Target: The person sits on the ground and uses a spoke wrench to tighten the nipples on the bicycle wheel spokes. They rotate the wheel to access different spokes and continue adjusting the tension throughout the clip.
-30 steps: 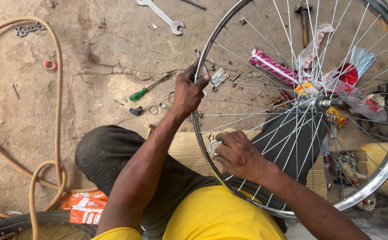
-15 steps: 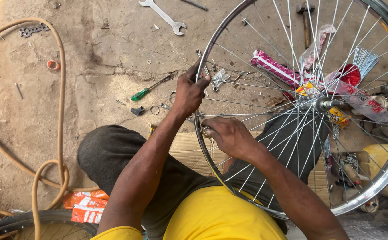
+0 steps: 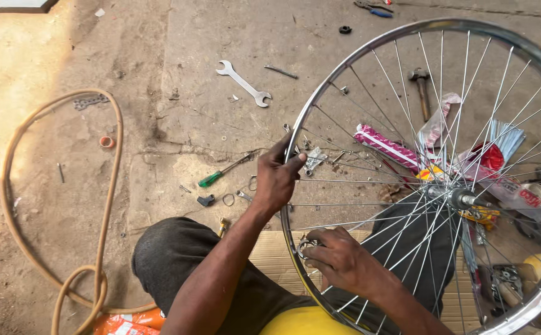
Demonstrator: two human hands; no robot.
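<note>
wheel (image 3: 370,93): bare bicycle wheel, no tyre, shiny chrome rim, thin steel spokes, hub with axle at centre
pose: stands on edge, slightly tilted, over the person's lap; lower rim near a yellow garment
hub (image 3: 453,198): metal, axle end pointing right, spokes crossing just around it
left hand (image 3: 277,177): grips rim at its left edge, fingers wrapped over the chrome, thumb toward the spokes
right hand (image 3: 339,257): inside lower-left rim, fingers pinched at a spoke end by the rim
small tool (image 3: 304,247): round metal piece under the right-hand fingers, mostly hidden, kind unclear
</note>
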